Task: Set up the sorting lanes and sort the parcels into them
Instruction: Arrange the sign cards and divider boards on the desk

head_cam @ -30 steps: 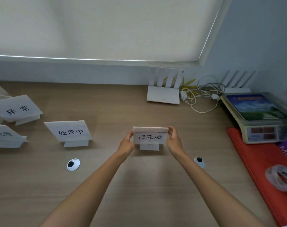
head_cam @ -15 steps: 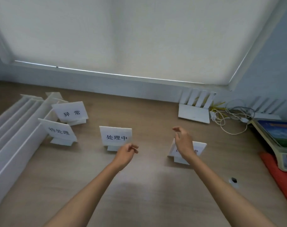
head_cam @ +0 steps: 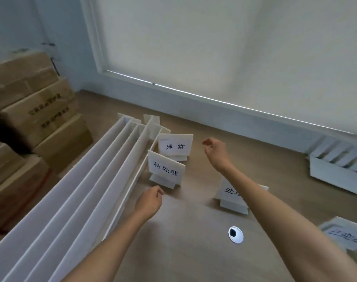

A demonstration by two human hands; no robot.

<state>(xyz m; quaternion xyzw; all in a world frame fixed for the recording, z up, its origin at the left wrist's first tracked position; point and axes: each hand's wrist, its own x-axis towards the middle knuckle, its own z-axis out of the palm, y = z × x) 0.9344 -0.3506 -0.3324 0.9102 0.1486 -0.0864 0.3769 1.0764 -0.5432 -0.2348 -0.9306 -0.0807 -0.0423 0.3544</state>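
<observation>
Long white lane dividers (head_cam: 88,186) lie side by side on the wooden table (head_cam: 189,251), running from near left to far centre. Beside them stand white sign cards: 异常 (head_cam: 175,146), 待处理 (head_cam: 165,171), a third card (head_cam: 229,192) partly hidden by my right forearm, and 已完成 (head_cam: 345,234) at the right edge. My left hand (head_cam: 150,202) hovers empty, fingers loosely curled, just below the 待处理 card and next to the dividers. My right hand (head_cam: 215,150) is in the air to the right of the 异常 card, fingers loosely curled, holding nothing.
Stacked brown cardboard boxes (head_cam: 31,119) fill the left side beyond the dividers. A white router (head_cam: 334,169) with antennas sits at the far right near the wall. A round cable grommet (head_cam: 235,234) is set in the table near my right forearm.
Both hands let go of the 已完成 card, which now stands at the right. The view swung left, and both hands moved left toward the dividers and the other cards.
</observation>
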